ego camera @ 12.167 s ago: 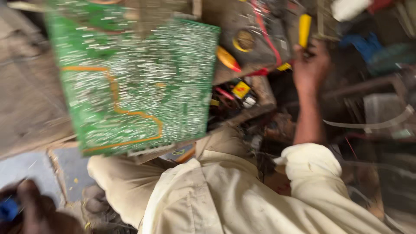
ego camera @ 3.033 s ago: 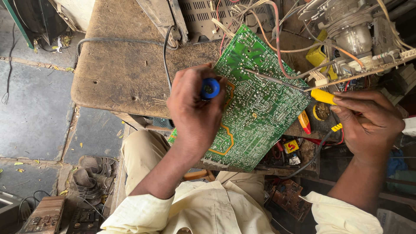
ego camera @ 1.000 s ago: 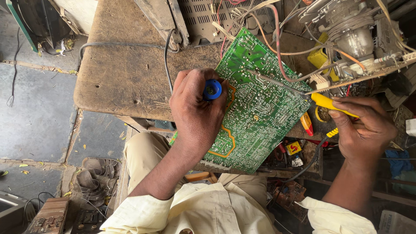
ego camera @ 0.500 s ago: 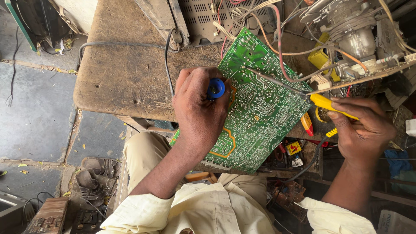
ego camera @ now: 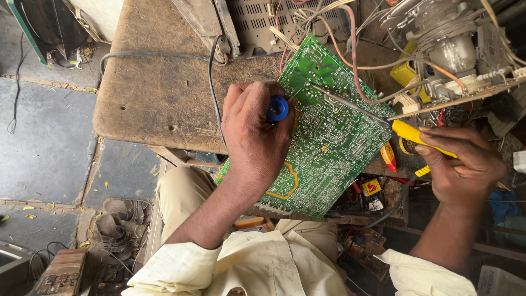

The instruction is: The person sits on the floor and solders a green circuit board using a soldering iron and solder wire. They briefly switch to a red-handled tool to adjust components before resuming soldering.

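Note:
A green circuit board [ego camera: 334, 153] lies solder side up, tilted across the edge of a worn wooden bench [ego camera: 153, 98]. My left hand [ego camera: 255, 145] rests on the board's left half and grips a blue-capped tool [ego camera: 278, 108] that points down at it. My right hand [ego camera: 463, 170] holds a yellow-handled soldering iron [ego camera: 412, 134]. Its thin metal shaft reaches left across the board to the upper edge.
An opened chassis with tangled wires [ego camera: 444, 38] and a grey vented casing [ego camera: 230, 19] sit at the bench's far side. A red-and-yellow screwdriver [ego camera: 388, 157] and small parts lie below the board. Sandals [ego camera: 118, 225] and an old device [ego camera: 60, 274] are on the stone floor.
Twelve seconds ago the board was held up close and my right hand reached among the tools. Over the last second both hands and the board have barely moved.

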Motion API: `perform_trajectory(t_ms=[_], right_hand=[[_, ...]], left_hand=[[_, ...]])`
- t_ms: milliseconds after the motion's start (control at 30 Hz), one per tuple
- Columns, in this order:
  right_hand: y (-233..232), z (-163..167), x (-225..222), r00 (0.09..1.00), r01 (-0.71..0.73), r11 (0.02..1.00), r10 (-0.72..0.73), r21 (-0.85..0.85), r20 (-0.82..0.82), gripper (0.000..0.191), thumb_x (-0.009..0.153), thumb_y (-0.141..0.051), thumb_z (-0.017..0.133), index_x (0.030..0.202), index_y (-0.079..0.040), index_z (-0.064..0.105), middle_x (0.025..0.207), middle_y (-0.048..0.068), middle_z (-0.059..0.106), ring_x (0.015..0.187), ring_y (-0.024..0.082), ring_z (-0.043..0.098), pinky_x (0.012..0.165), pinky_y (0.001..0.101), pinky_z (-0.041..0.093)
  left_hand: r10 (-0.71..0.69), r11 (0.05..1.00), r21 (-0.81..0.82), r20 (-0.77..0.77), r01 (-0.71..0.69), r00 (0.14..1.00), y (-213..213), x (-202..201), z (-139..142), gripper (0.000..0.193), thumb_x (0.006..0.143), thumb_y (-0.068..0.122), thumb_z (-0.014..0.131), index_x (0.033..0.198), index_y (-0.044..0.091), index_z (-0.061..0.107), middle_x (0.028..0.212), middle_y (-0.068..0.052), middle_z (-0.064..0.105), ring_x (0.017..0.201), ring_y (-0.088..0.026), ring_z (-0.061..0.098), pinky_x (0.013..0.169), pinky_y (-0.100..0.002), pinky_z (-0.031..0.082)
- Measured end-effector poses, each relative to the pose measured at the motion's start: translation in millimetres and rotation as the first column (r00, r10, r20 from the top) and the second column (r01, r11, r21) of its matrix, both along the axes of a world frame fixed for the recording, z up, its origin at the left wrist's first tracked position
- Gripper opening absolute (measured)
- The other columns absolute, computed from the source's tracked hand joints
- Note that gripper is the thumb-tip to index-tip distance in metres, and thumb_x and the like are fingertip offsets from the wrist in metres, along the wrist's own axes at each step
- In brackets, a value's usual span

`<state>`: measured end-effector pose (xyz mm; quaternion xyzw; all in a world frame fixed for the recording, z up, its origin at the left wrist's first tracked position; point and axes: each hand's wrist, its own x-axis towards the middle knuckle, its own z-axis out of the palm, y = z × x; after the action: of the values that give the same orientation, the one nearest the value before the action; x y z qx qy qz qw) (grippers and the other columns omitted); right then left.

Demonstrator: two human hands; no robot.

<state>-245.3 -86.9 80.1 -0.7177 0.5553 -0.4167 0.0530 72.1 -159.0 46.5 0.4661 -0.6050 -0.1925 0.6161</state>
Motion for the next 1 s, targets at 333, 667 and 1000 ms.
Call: perform_trajectory(t_ms=[333, 667, 1000], right_hand=[[-1, -10, -12, 0.998, 0.006, 0.998, -0.010, -0.061, -0.062, 0.014, 0.097, 0.009, 0.084, 0.106, 0.003, 0.074, 0.111, 0.015, 0.073, 0.103, 0.019, 0.073, 0.093, 0.0265, 0.060], [0, -5, -6, 0.999, -0.010, 1.000, 0.010, -0.019, -0.031, 0.016, 0.095, 0.008, 0.083, 0.106, 0.002, 0.074, 0.109, 0.014, 0.073, 0.103, 0.019, 0.073, 0.095, 0.0274, 0.060], [-5, 12, -4, 0.995, -0.041, 0.995, 0.049, 0.089, -0.089, 0.019, 0.089, 0.011, 0.081, 0.104, 0.004, 0.072, 0.107, 0.017, 0.073, 0.101, 0.022, 0.074, 0.090, 0.0292, 0.061]], left_hand=[[-0.004, 1.000, 0.004, 0.021, 0.003, 1.000, 0, -1, 2, 0.025, 0.085, 0.004, 0.082, 0.099, 0.007, 0.061, 0.096, -0.007, 0.066, 0.096, -0.029, 0.059, 0.088, -0.041, 0.049], [-0.008, 1.000, -0.003, 0.033, 0.008, 0.999, 0, 0, 3, 0.025, 0.086, 0.003, 0.081, 0.100, 0.007, 0.061, 0.097, -0.007, 0.066, 0.096, -0.030, 0.058, 0.088, -0.041, 0.048], [-0.002, 1.000, 0.000, 0.036, 0.003, 0.999, -1, -2, 5, 0.024, 0.086, 0.003, 0.081, 0.099, 0.007, 0.061, 0.096, -0.007, 0.067, 0.095, -0.030, 0.058, 0.088, -0.041, 0.048]])
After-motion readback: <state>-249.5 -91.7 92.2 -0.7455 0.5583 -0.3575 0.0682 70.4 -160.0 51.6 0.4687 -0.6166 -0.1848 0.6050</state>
